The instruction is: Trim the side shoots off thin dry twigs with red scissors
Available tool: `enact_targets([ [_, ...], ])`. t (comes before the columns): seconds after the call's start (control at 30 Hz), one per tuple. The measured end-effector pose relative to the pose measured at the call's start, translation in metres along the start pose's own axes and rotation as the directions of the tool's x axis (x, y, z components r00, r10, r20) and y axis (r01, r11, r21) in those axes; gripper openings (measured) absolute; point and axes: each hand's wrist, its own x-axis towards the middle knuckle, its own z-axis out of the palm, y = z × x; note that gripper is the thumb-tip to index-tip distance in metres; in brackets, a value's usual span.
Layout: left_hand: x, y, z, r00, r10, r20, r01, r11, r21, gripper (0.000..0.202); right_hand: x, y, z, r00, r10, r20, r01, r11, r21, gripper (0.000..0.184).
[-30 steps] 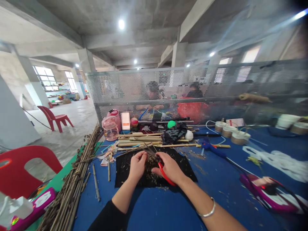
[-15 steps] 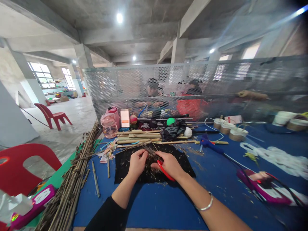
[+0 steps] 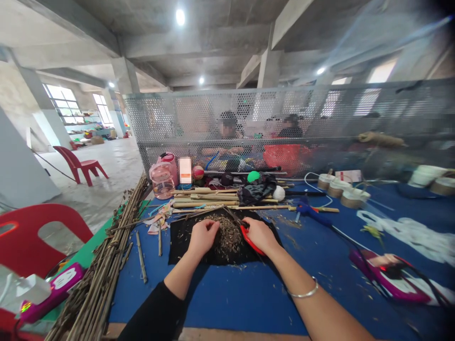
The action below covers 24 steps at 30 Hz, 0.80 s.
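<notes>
My right hand (image 3: pixel 261 234) is closed around red-handled scissors (image 3: pixel 248 237), whose blades point up and left over a black cloth (image 3: pixel 181 248). A heap of short dry plant cuttings (image 3: pixel 227 234) lies on that cloth between my hands. My left hand (image 3: pixel 203 236) rests at the heap's left edge with its fingers curled; what they pinch, if anything, is too small to make out. A silver bangle (image 3: pixel 304 292) circles my right wrist.
A long bundle of dry stalks (image 3: pixel 103 272) runs along the blue table's (image 3: pixel 220 298) left edge. Bamboo sticks (image 3: pixel 209 199), a pink jug (image 3: pixel 163 180), balls and tape rolls (image 3: pixel 341 192) lie beyond the cloth. A mesh screen (image 3: pixel 284 128) separates seated people. Red chairs (image 3: pixel 31 237) stand at the left.
My hands drew apart, so the heap of cuttings now shows between them. The scissors shifted right with my right hand. The view drifted slightly.
</notes>
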Motion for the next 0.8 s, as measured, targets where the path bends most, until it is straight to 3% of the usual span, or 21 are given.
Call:
enact_targets([
  [0.17,0.000,-0.003,0.002,0.999,-0.017,0.050,0.015,0.999,0.037,0.027,0.002,0.002,-0.001,1.000,0.001,-0.007,0.000,0.999,0.040,0.027],
  [0.43,0.000,-0.006,0.002,0.998,-0.006,0.058,0.004,0.999,0.036,0.026,0.010,0.014,-0.001,0.985,0.006,-0.172,0.040,0.963,0.266,0.035],
  [0.5,0.001,-0.003,0.001,1.000,0.002,0.017,-0.002,1.000,0.006,0.025,0.008,0.010,-0.004,0.988,0.023,-0.154,0.048,0.895,0.443,0.035],
  [0.53,0.001,-0.001,0.000,1.000,0.007,-0.028,-0.007,1.000,-0.025,0.025,0.005,0.005,-0.006,0.993,0.030,-0.116,0.042,0.822,0.568,0.035],
  [0.63,0.002,0.004,-0.003,0.988,-0.025,-0.151,-0.006,0.980,-0.201,0.031,-0.007,-0.011,-0.015,0.987,-0.103,0.122,-0.050,0.529,0.847,0.034],
  [0.7,0.003,0.008,-0.003,0.988,-0.112,-0.107,0.065,0.926,-0.372,0.038,-0.017,-0.024,-0.020,0.966,-0.186,0.182,-0.088,0.425,0.901,0.034],
  [0.8,0.004,0.012,-0.004,0.974,-0.223,0.045,0.205,0.778,-0.594,0.043,-0.029,-0.039,-0.019,0.945,-0.234,0.230,-0.113,0.426,0.897,0.030],
])
